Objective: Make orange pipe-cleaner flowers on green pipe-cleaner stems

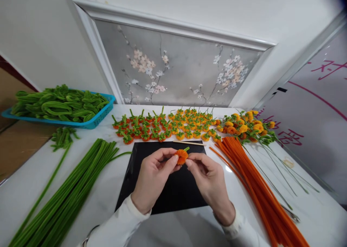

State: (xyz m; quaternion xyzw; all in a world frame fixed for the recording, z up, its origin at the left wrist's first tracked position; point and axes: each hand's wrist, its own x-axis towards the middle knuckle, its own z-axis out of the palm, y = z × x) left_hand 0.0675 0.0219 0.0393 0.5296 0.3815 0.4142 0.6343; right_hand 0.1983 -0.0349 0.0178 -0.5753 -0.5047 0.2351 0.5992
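Between my two hands, above a black mat [168,192], is a small orange pipe-cleaner pumpkin [181,156] with a short green stem pointing up and to the right. My left hand [155,174] pinches its left side between thumb and fingers. From the right, my right hand [207,178] closes thumb and forefinger on its edge. A thin wooden stick [189,143] lies along the mat's far edge. Behind it stand rows of finished orange pumpkins [145,133] and yellow pumpkins [189,134] with green tops.
Green pipe cleaners [73,189] lie at left, orange pipe cleaners [252,182] at right. A blue basket [100,115] of green bent pieces stands back left. Yellow-orange flowers [244,124] with long stems lie back right, scissors [294,216] near the right edge. A framed panel [173,66] backs the table.
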